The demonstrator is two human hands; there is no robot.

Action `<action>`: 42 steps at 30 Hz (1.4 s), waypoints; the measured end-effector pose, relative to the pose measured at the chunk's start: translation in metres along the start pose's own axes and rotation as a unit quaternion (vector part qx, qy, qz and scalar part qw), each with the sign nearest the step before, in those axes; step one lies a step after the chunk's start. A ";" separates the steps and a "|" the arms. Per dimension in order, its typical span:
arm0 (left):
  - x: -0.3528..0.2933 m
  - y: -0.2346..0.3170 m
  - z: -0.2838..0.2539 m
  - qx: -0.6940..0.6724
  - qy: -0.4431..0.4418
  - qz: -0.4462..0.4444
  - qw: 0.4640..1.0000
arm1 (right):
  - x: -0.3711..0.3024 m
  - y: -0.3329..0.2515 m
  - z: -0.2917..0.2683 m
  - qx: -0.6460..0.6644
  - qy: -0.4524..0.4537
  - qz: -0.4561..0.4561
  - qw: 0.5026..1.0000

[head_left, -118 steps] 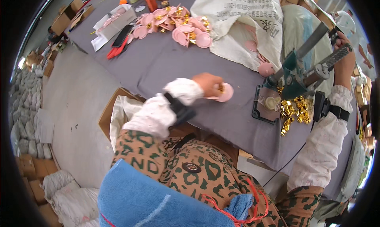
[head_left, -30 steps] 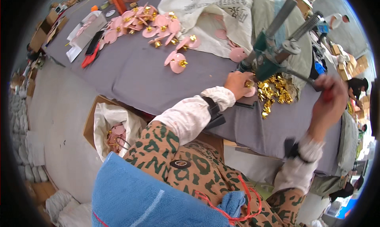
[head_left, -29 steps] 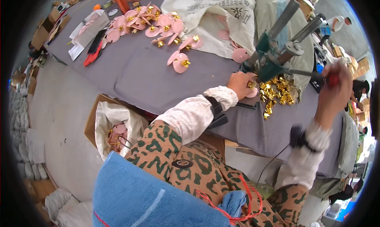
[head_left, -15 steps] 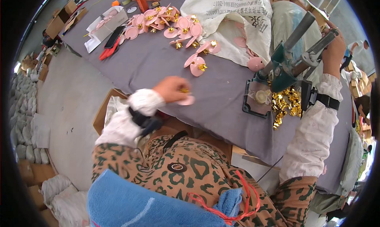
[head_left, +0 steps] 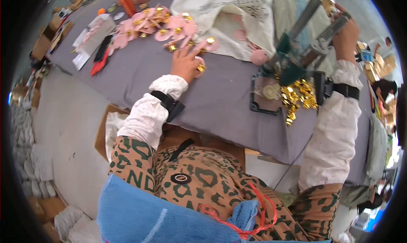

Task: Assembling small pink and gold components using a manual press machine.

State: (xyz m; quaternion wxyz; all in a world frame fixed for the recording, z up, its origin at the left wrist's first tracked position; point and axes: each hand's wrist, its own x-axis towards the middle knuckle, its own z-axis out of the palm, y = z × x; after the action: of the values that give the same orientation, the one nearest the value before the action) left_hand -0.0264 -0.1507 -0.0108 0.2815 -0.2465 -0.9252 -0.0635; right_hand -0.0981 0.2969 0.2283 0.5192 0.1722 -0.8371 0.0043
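Observation:
My left hand [head_left: 185,64] reaches flat over the near edge of a pile of pink discs [head_left: 178,27] with gold clips, its fingers stretched out and apart. One pink disc with a gold clip [head_left: 201,67] lies against its right side; what is under the palm is hidden. My right hand [head_left: 346,37] is closed round the lever [head_left: 333,29] of a green hand press [head_left: 292,65], at the upper right. On the press's base sits a round pale die [head_left: 270,91]. Beside the base lies a heap of loose gold clips [head_left: 299,97].
A white woven sack [head_left: 229,35] lies open behind the press, with pink discs at its mouth. At the far left of the grey-covered table [head_left: 224,99] are a white box [head_left: 94,33], a phone [head_left: 103,48], red-handled scissors [head_left: 98,67] and an orange-red can [head_left: 126,5].
My left hand has moved forward from the table's near edge to the discs, and its fingers have spread. The disc it held no longer shows in it. My right hand stays on the lever.

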 end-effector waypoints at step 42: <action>0.036 0.168 0.066 -0.371 -0.057 -0.077 0.924 | 0.004 -0.053 -0.034 0.475 0.058 0.341 0.810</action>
State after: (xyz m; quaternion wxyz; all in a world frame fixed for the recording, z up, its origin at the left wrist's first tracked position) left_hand -0.0017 0.0277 -0.0495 0.1111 -0.2645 -0.8662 -0.4091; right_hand -0.0546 0.2526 0.2384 0.3859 0.1005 -0.7041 0.5876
